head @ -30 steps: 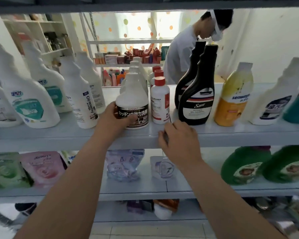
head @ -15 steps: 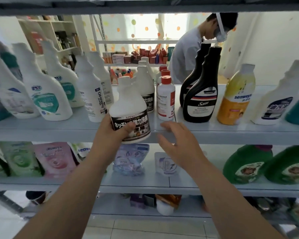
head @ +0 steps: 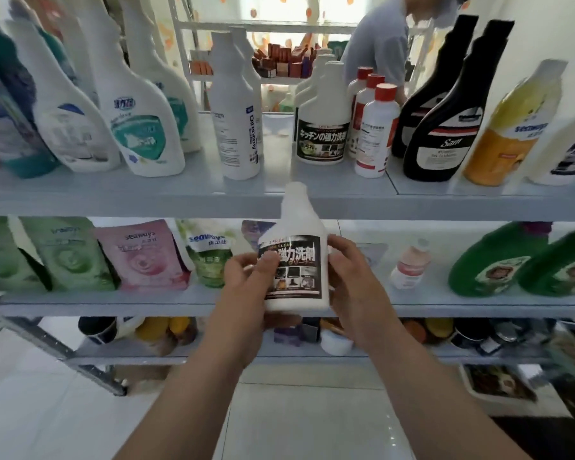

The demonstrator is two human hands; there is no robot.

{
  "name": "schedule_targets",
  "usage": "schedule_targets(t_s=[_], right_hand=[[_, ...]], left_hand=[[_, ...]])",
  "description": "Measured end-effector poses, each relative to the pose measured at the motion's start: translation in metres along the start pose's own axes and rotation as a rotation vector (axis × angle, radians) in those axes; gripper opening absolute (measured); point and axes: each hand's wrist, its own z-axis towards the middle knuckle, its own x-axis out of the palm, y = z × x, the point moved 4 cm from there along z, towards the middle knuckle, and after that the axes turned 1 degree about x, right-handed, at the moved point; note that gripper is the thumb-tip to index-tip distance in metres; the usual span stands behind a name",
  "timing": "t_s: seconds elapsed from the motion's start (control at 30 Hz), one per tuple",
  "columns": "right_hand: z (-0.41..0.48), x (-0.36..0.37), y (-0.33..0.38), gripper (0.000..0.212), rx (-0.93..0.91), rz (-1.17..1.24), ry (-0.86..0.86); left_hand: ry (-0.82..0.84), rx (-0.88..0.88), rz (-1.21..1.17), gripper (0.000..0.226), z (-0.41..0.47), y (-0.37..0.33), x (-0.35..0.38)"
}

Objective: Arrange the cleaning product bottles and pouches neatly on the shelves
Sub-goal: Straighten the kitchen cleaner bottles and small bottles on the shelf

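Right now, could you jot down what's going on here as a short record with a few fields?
Place: grey shelf unit stocked with cleaning products
Held item: white bottle with black label, upright, off the shelf, in front of the shelves
Left hand: gripping the bottle's left side, thumb on the label
Right hand: gripping the bottle's right side
Matching bottles: in a row on the upper shelf
Upper shelf, right: black bottles
Middle shelf: pink pouch, green jugs
Background: another person at a far shelf
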Motion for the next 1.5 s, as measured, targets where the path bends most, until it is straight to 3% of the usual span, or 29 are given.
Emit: schedule_targets(t_s=[0.07,0.1,0.17,0.23,0.3,0.4,0.5,0.57,0.6,0.73,0.87,0.97,1.07,1.23,1.3,1.37,1.5], right_hand=[[-0.007,0.015,-0.012,0.081,0.139,0.117,0.017],[-0.012,0.021,-0.018,0.089,0.21,0.178,0.019],[-0.022,0.028,-0.025,0.076,0.269,0.272,0.027],[-0.028,0.028,-0.031,0.062,0.267,0.342,-0.024],[-0.03,0.026,-0.039,0.067,0.276,0.414,-0.099],[-0.039,0.035,-0.045,0.075,0.24,0.451,-0.126],[-0.046,0.045,-0.049,0.052,0.15,0.454,-0.118],[-0.048,0.051,-0.051,0.05,0.059,0.447,-0.101],[-0.05,0.053,-0.052,0.049,0.018,0.432,-0.098],[-0.054,0.067,-0.049,0.013,-0.029,0.192,-0.002],[-0.056,0.059,-0.043,0.016,-0.045,0.054,-0.016],[-0.053,0.045,-0.045,0.032,-0.037,0.047,-0.048],[-0.053,0.039,-0.047,0.051,0.071,0.09,-0.07],[-0.051,0.02,-0.039,0.043,0.061,0.125,-0.062],[-0.048,0.008,-0.034,0.036,0.057,0.095,-0.069],[-0.045,0.002,-0.03,0.036,0.076,0.077,-0.057],[-0.039,-0.005,-0.033,0.059,0.287,0.104,0.078]], left_hand=[[0.019,-0.069,0.021,0.036,-0.012,0.007,-0.004],[0.036,-0.055,0.068,0.032,-0.02,0.009,-0.005],[0.077,0.027,0.154,0.027,-0.034,0.011,-0.008],[0.13,0.143,0.264,0.041,-0.047,0.011,-0.015],[0.177,0.248,0.361,0.056,-0.055,0.01,-0.023],[0.236,0.286,0.412,0.062,-0.058,0.012,-0.037],[0.235,0.301,0.489,0.066,-0.051,0.017,-0.052],[0.285,0.277,0.502,0.074,-0.045,0.02,-0.058],[0.314,0.263,0.492,0.079,-0.043,0.021,-0.06],[0.286,0.354,0.591,0.101,-0.039,0.028,-0.068],[0.284,0.479,0.648,0.103,-0.042,0.026,-0.071],[0.375,0.327,0.365,0.087,-0.041,0.03,-0.068],[0.328,0.238,0.229,0.062,-0.039,0.037,-0.058],[0.172,0.068,0.068,0.031,-0.032,0.04,-0.04],[0.104,-0.096,-0.094,0.033,-0.03,0.042,-0.033],[0.139,-0.217,-0.214,0.044,-0.033,0.045,-0.02],[0.347,-0.418,-0.304,0.042,-0.046,0.055,0.018]])
